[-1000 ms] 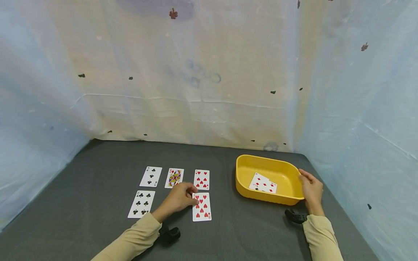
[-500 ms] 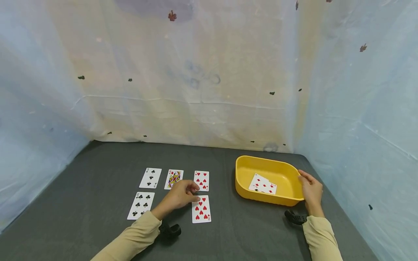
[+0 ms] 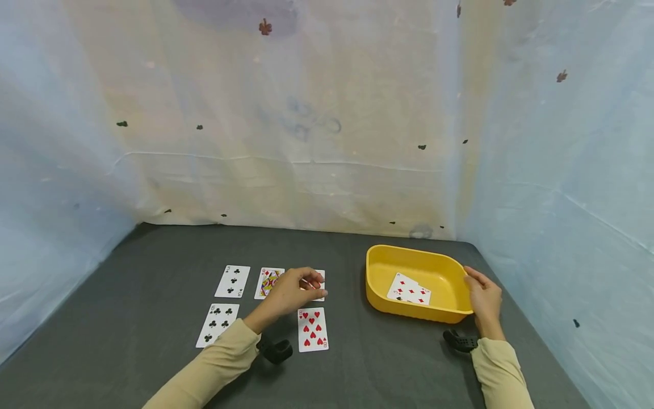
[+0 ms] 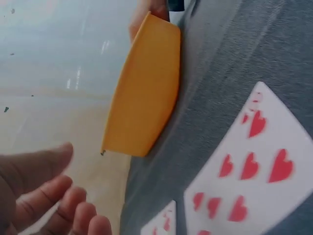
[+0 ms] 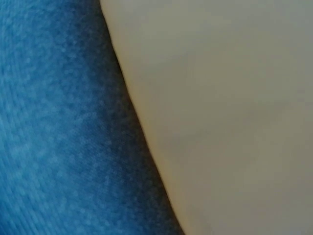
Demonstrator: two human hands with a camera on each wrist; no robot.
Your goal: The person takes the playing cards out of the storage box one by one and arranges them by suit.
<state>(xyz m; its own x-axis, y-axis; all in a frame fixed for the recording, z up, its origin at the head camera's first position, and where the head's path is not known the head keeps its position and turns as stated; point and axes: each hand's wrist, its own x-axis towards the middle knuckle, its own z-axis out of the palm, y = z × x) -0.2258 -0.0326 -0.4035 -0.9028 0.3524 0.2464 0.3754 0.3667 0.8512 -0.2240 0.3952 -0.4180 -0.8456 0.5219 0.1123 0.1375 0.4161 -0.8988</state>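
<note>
Released left hand [image 3: 293, 291] over a white card with red hearts [image 4: 164, 224], right hand [image 3: 484, 295] gripping a yellow, round-cornered tray [image 3: 414, 261]

In the head view, the left hand hangs in front of the heart card and hides most of it. Its fingers are loosely bent and released; the left wrist view shows the thumb standing clear of the fingertips [image 4: 57, 185], and the hand apart from the cards. The heart card lies flat on the dark grey, cloth-covered table [image 3: 378, 363]. Just nearer the person lies a white eight-of-hearts card [image 3: 313, 329].

To the left of the heart card is a white picture card with a colourful figure [image 3: 267, 281], its lower right part covered by the hand. Farther left lies a white card with three black clubs [image 3: 233, 281]; just below it, another white card with black clubs [image 3: 216, 321] is partly hidden by the beige left sleeve [image 3: 214, 366].

The right hand grasps the tray's right end, fingers at the rim. Inside the tray, overlapping white cards with red diamonds [image 3: 407, 288] lie toward the near left, by the front wall. The right wrist view is blurred: a blue surface [image 5: 54, 127] beside a pale surface [image 5: 225, 122], too indistinct to identify.
</note>
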